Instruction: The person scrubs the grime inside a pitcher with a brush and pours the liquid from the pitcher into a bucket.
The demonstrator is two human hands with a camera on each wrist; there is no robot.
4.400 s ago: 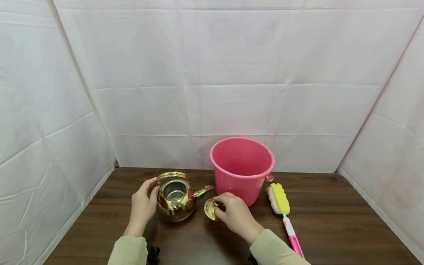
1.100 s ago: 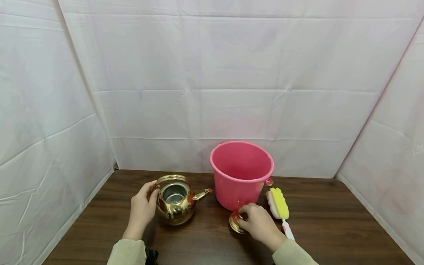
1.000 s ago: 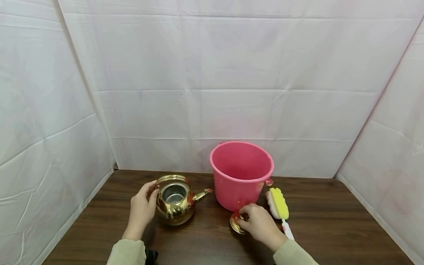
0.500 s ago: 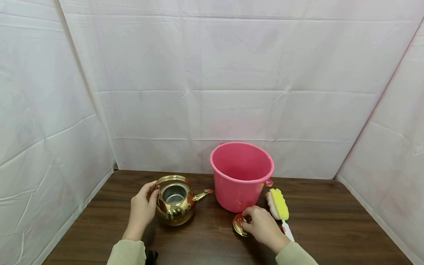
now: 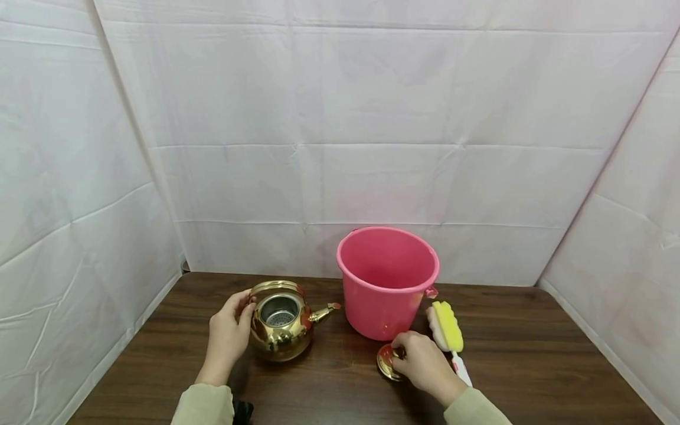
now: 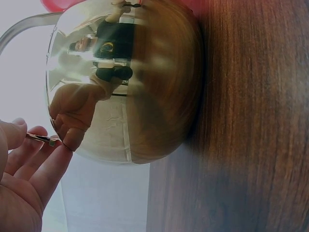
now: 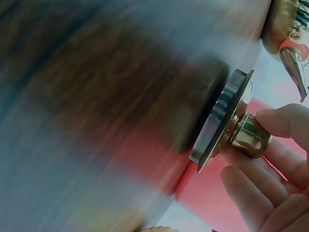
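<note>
A shiny gold teapot [image 5: 280,342] stands on the table at left, lidless, with a perforated metal strainer [image 5: 278,313] inside its mouth. My left hand [image 5: 229,330] pinches the side of its arched handle between thumb and fingers. The spout points right. In the left wrist view the teapot's round body [image 6: 140,67] mirrors the hand. My right hand [image 5: 424,363] holds the gold lid [image 5: 385,361] in front of the bucket. Seen from the right wrist, thumb and fingers grip its knob [image 7: 251,137], and the lid's rim sits close over the tabletop.
A pink bucket [image 5: 366,307] stands behind the lid, near the white cloth backdrop [image 5: 255,177]. Right of it lies a sponge brush [image 5: 448,327] with a yellow and white head, its handle partly behind my right forearm. The dark wooden table [image 5: 542,354] extends to the right.
Over several seconds my right hand has carried the lid rightward from beside the spout to in front of the bucket. In the last second it shifts slightly right. The left hand stays on the handle.
</note>
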